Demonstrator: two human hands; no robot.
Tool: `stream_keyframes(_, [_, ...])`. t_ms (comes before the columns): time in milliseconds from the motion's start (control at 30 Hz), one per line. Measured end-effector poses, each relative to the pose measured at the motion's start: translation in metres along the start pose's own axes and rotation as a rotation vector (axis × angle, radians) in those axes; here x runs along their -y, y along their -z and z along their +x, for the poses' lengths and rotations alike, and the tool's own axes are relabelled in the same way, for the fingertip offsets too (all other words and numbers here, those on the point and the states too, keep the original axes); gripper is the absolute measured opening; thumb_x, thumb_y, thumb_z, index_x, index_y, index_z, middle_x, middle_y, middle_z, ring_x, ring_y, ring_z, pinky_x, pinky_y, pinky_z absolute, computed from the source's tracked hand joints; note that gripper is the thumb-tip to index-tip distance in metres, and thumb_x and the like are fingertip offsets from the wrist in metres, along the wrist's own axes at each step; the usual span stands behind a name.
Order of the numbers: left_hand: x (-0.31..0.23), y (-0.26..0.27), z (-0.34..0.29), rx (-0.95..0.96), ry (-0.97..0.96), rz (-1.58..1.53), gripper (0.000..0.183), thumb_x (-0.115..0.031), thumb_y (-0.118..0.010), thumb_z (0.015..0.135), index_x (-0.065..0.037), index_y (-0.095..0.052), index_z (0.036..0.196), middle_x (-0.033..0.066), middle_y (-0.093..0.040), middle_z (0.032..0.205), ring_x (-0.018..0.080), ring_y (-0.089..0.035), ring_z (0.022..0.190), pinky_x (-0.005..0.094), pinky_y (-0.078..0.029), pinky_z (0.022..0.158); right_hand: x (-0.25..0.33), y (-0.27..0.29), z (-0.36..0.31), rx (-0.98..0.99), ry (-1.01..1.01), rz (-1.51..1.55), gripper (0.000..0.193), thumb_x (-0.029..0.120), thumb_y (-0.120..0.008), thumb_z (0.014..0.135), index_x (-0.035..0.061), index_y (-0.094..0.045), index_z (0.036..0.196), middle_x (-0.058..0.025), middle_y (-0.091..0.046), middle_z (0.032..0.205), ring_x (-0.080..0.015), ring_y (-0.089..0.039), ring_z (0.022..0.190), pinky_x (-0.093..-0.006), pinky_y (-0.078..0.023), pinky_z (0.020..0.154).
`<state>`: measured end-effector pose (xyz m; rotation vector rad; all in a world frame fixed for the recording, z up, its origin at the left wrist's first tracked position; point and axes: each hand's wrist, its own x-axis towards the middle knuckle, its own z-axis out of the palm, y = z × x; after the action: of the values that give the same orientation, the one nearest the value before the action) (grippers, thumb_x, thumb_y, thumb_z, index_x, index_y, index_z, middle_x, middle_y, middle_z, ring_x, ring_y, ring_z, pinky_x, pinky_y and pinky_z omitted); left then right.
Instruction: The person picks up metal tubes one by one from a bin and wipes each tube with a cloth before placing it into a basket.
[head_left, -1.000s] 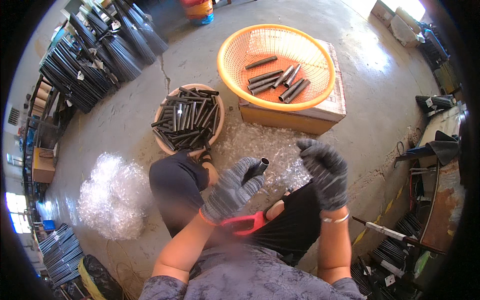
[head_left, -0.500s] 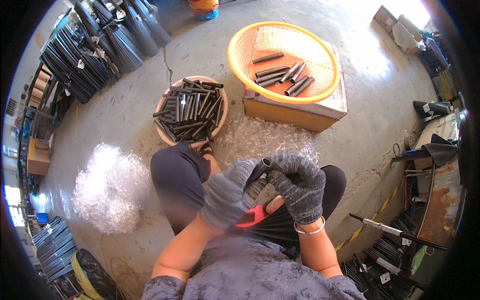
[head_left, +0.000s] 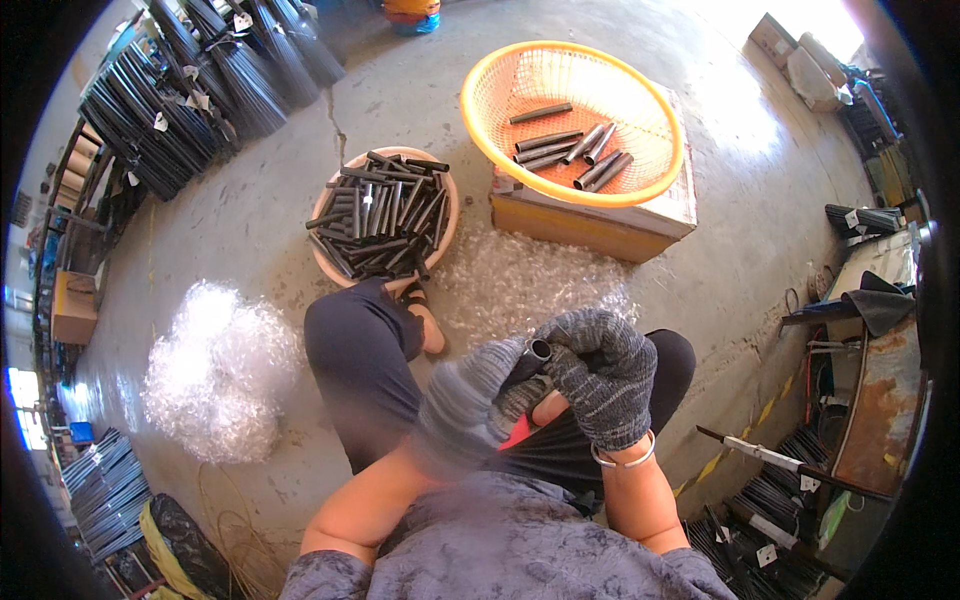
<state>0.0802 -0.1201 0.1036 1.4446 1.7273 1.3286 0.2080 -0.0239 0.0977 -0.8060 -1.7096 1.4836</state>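
Observation:
In a grey knitted glove, my left hand (head_left: 462, 395) is closed around a short dark tube (head_left: 528, 364), whose round open end points up and away from me. My right hand (head_left: 606, 378), gloved the same way, has its fingers curled in a pinch right beside the tube's mouth. Whether those fingers grip the rim or a small thing is hidden. Past my left knee, a pink basin (head_left: 452, 222) is heaped with similar dark tubes. Several more tubes lie inside an orange mesh basket (head_left: 640, 130) farther off to the right.
The orange basket rests on a cardboard box (head_left: 580, 222). Clear plastic wrap lies in a heap (head_left: 222, 385) at left and a flat pile (head_left: 530, 275) ahead. Bundled dark rods (head_left: 150, 120) stand far left. At right is a rusty-sided bench (head_left: 880, 420) with a rod jutting out.
Both hands and the tube have shifted slightly right and toward me, and the tube's mouth shows rounder. Tubes in the basin and basket look unchanged.

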Motion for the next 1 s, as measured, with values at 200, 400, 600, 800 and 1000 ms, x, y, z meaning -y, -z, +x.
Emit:
stream_keyframes(200, [0.031,0.006,-0.014,0.155,0.169,-0.559,0.041,-0.006,-0.068,0.082,-0.003,-0.048,0.119,0.0084,-0.059,0.11,0.0163,-0.059,0.1,0.032,-0.049,0.089,-0.006,0.004,0.002,-0.068,-0.042,0.079,0.011,-0.006,-0.068,0.074,0.0003,-0.066,0.083,-0.0075,-0.067,0.08,-0.0138,-0.063,0.071,-0.0269,-0.051,0.066])
stream_keyframes(400, [0.032,0.008,-0.02,0.242,0.33,-1.138,0.044,-0.005,-0.073,0.077,-0.003,-0.051,0.115,0.0081,-0.059,0.1,0.0175,-0.06,0.086,0.0297,-0.051,0.073,-0.015,0.004,0.003,-0.051,0.018,0.016,0.009,-0.002,-0.07,0.074,0.0007,-0.066,0.082,-0.0081,-0.067,0.077,-0.0137,-0.062,0.07,-0.0272,-0.05,0.065])
stream_keyframes(600, [0.033,0.027,-0.012,0.419,0.28,-1.1,0.041,-0.006,-0.071,0.079,-0.004,-0.053,0.116,0.0083,-0.059,0.095,0.0185,-0.058,0.082,0.0318,-0.051,0.065,-0.056,0.021,0.02,-0.14,0.092,-0.259,0.007,0.0,-0.068,0.075,0.002,-0.064,0.08,-0.0083,-0.062,0.072,-0.0159,-0.058,0.064,-0.0282,-0.048,0.062])
stream_keyframes(800, [0.034,0.026,-0.012,0.111,0.565,-0.995,0.027,-0.002,-0.064,0.084,-0.005,-0.056,0.109,0.0058,-0.059,0.095,0.0154,-0.058,0.08,0.0274,-0.05,0.063,-0.096,0.106,0.056,-0.011,-0.299,-0.188,0.01,0.006,-0.065,0.082,0.0015,-0.056,0.083,-0.0066,-0.06,0.071,-0.0159,-0.056,0.059,-0.0292,-0.048,0.056])
stream_keyframes(1000, [0.056,0.006,-0.009,0.142,0.676,-0.771,0.017,-0.002,-0.06,0.087,-0.004,-0.055,0.103,0.0023,-0.058,0.085,0.0118,-0.057,0.073,0.0244,-0.049,0.063,-0.173,0.196,0.101,-0.262,-0.614,0.283,0.016,0.015,-0.061,0.087,0.0031,-0.052,0.094,-0.0102,-0.058,0.07,-0.0186,-0.055,0.053,-0.0287,-0.044,0.043])
